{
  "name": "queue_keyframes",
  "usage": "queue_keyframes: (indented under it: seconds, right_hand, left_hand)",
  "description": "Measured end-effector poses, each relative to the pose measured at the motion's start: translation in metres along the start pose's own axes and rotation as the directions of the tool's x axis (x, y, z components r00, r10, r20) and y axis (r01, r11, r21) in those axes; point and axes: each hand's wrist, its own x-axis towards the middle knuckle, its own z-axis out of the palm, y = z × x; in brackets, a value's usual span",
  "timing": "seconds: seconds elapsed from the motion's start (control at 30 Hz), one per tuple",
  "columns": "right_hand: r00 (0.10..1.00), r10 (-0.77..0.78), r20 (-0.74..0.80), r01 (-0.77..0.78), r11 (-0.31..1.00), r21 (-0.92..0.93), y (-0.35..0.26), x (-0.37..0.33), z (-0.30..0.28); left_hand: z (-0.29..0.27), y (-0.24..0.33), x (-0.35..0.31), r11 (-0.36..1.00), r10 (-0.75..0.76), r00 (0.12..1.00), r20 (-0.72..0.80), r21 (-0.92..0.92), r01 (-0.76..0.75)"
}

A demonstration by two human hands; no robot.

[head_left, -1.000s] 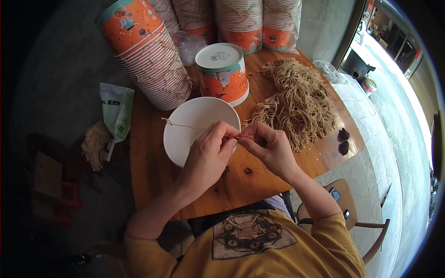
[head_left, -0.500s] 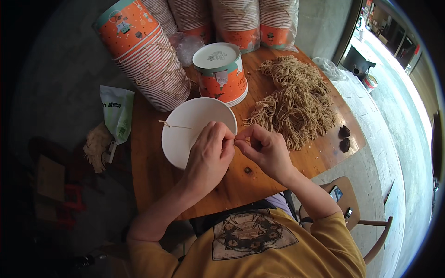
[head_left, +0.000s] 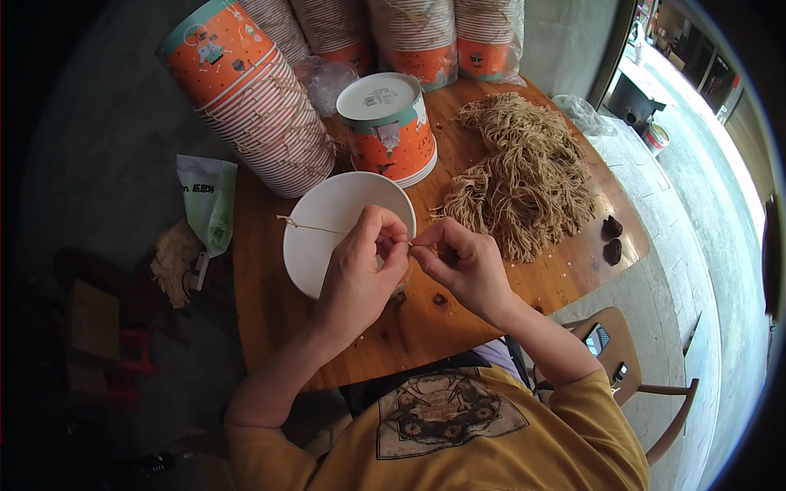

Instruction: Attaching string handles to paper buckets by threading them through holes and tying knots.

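A thin tan string (head_left: 309, 226) with a small knot at its free end runs across the mouth of a white-lined paper bucket (head_left: 304, 260) to my left hand (head_left: 360, 270). My left hand is closed in a pinch on the string near the bucket's right rim. Thumb and forefinger of my right hand (head_left: 463, 263) pinch the same string, fingertips almost touching those of the left. The short piece between them is mostly hidden. Just beyond my right hand lies a big heap of tan strings (head_left: 524, 184) on the wooden table (head_left: 417, 331).
An upside-down orange paper bucket (head_left: 389, 135) stands behind the white one. A tall leaning bucket stack (head_left: 262, 114) is at the left, with more wrapped stacks (head_left: 413, 41) at the back. Two dark lumps (head_left: 612, 240) lie at the right. A chair (head_left: 614, 335) holds a phone.
My left fingers have opened up a little and curled differently around the string. Both hands stay close together at nearly the same spot. The view has shifted slightly.
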Motion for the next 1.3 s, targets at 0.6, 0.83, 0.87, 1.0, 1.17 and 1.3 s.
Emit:
queue_keyframes:
  seconds: [0.6, 0.83, 0.87, 1.0, 1.17, 1.3]
  right_hand:
    - [0.999, 0.036, 0.031, -0.036, 0.999, 0.000, 0.002, 0.001, 0.001]
    - [0.998, -0.065, 0.007, 0.065, 0.998, -0.007, -0.001, 0.001, 0.003]
    - [0.998, -0.064, 0.007, 0.064, 0.998, -0.007, -0.001, 0.001, 0.003]
    - [0.982, -0.184, -0.053, 0.175, 0.975, -0.140, 0.002, 0.002, 0.005]
    - [0.975, -0.207, -0.086, 0.191, 0.968, -0.161, 0.005, 0.003, 0.007]
    - [0.987, -0.146, -0.066, 0.132, 0.976, -0.176, 0.001, 0.002, 0.006]
  left_hand:
    - [-0.008, -0.008, 0.000, 0.933, -0.236, 0.963, 0.131, -0.246, 0.262]
    - [-0.009, -0.010, 0.001, 0.951, -0.239, 0.968, 0.082, -0.180, 0.250]
    - [-0.009, -0.010, 0.001, 0.945, -0.248, 0.964, 0.099, -0.194, 0.264]
    - [-0.012, -0.005, 0.002, 0.887, -0.337, 0.929, 0.154, -0.278, 0.368]
    - [-0.017, -0.002, 0.009, 0.735, -0.461, 0.833, 0.307, -0.394, 0.552]
    - [-0.021, -0.010, 0.011, 0.699, -0.439, 0.824, 0.358, -0.441, 0.563]
